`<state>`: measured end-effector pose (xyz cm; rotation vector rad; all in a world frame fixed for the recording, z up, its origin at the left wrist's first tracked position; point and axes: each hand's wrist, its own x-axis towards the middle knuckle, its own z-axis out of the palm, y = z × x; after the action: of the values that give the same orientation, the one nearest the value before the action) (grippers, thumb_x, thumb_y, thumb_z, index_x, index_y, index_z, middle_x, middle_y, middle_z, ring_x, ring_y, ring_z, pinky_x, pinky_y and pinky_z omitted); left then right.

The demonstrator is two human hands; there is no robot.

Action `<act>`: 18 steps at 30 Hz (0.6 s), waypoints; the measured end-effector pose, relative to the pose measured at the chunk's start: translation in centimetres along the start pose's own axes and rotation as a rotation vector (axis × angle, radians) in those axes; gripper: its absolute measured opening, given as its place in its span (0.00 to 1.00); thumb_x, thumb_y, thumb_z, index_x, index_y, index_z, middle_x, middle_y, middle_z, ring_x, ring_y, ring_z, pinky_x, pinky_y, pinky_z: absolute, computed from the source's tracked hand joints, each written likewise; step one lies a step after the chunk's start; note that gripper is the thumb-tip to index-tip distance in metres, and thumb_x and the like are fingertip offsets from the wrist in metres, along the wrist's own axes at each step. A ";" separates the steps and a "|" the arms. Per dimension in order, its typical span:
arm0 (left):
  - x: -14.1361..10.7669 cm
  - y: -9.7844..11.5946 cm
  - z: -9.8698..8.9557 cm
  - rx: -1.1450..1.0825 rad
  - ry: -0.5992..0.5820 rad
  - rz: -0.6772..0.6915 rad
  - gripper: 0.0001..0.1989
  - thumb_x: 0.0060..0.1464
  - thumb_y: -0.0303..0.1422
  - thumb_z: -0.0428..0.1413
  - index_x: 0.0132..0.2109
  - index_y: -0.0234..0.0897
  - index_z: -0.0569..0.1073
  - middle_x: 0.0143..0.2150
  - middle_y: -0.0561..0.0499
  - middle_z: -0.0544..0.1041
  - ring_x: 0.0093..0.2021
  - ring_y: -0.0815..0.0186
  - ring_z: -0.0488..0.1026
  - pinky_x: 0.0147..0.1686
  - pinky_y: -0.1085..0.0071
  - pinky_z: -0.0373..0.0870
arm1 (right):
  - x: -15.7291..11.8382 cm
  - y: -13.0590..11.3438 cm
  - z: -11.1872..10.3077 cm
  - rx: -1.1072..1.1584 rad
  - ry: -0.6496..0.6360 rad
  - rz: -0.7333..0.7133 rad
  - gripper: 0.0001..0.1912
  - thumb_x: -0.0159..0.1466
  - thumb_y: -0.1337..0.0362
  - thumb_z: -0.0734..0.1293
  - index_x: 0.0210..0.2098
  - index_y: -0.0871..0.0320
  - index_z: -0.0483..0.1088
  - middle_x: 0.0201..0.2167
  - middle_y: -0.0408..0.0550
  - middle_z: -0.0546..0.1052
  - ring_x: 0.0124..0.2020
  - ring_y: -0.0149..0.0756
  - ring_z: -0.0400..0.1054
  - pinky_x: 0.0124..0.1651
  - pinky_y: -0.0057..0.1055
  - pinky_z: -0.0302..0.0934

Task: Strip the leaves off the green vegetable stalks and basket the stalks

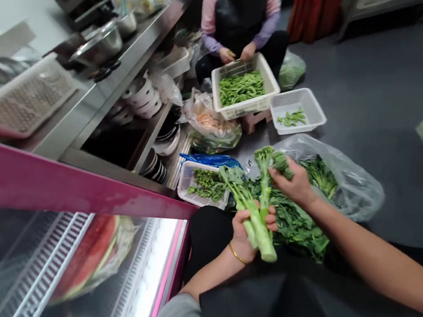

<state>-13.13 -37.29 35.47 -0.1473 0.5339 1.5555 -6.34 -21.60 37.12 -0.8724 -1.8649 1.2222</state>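
1. While the left hand (244,230) clamps round the pale green stalks (263,240), the right hand (297,183) pinches a dark floret (281,162) near their upper end. The hands are apart, one low and one high on the bunch.

2. The stalks are held above the wearer's lap, in front of a heap of leafy greens (296,224).

3. They look light enough for one hand, stiff and crisp at the thick base, bendier in the thin side stems. The smooth skin could turn slippery if wet; the thick lower part seems the surest place to hold.

4. The florets are probably the fragile part, tight and bumpy, liable to crumble under a hard squeeze; a light fingertip hold just below them should suit.

5. Textures differ: the cut butt is rounded and blunt, the heaped leaves limp and ruffled, the clear plastic bag (362,196) thin and creased.

6. Left of the heap, a perforated white basket (182,183), rigid-looking with rounded corners, holds small, loose green pieces.
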 end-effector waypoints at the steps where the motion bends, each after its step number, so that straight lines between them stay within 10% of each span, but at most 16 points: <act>1: 0.2 0.4 0.0 -0.039 -0.008 0.010 0.17 0.33 0.37 0.59 0.34 0.36 0.68 0.37 0.45 0.69 0.30 0.69 0.61 0.30 0.71 0.56 | 0.6 0.0 1.1 0.129 0.005 0.156 0.11 0.55 0.56 0.67 0.29 0.54 0.62 0.19 0.42 0.67 0.19 0.34 0.62 0.21 0.32 0.60; 5: 0.6 1.9 -0.9 -0.202 -0.037 0.048 0.15 0.33 0.34 0.59 0.34 0.36 0.70 0.36 0.45 0.71 0.29 0.68 0.64 0.29 0.72 0.56 | 4.6 0.2 3.4 0.446 0.110 0.576 0.11 0.51 0.63 0.69 0.24 0.56 0.60 0.15 0.41 0.64 0.14 0.30 0.59 0.13 0.26 0.50; 9: 1.2 1.9 -2.5 -0.278 -0.035 0.004 0.15 0.34 0.34 0.59 0.35 0.34 0.72 0.36 0.44 0.74 0.30 0.67 0.68 0.31 0.71 0.61 | 9.2 -1.0 2.8 0.386 0.429 0.484 0.11 0.55 0.69 0.65 0.25 0.54 0.56 0.13 0.35 0.59 0.14 0.24 0.58 0.15 0.23 0.49; 11: 2.2 1.2 -3.4 -0.240 0.025 -0.121 0.17 0.36 0.35 0.58 0.36 0.30 0.74 0.33 0.43 0.74 0.30 0.66 0.70 0.32 0.71 0.64 | 9.7 -2.5 4.1 0.340 0.270 0.270 0.10 0.56 0.67 0.67 0.27 0.55 0.58 0.17 0.36 0.62 0.15 0.24 0.61 0.18 0.23 0.53; 15: 4.3 -0.4 -4.8 -0.095 0.219 -0.321 0.17 0.39 0.34 0.56 0.35 0.24 0.75 0.29 0.42 0.75 0.31 0.62 0.73 0.35 0.68 0.68 | 7.8 -4.5 10.8 -0.076 -0.535 0.023 0.11 0.54 0.62 0.71 0.33 0.58 0.66 0.19 0.41 0.69 0.17 0.30 0.64 0.21 0.27 0.56; 18: 4.8 -1.1 -5.3 -0.036 0.221 -0.332 0.14 0.41 0.33 0.55 0.34 0.27 0.76 0.29 0.43 0.77 0.32 0.60 0.74 0.36 0.65 0.70 | 6.9 -4.5 12.7 -0.467 -0.643 -0.128 0.25 0.48 0.58 0.75 0.42 0.62 0.69 0.23 0.48 0.74 0.24 0.39 0.68 0.26 0.29 0.57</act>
<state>-13.63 -35.20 28.60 -0.4181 0.6206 1.2313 -21.28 -22.79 39.17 -0.6081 -2.7535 1.0763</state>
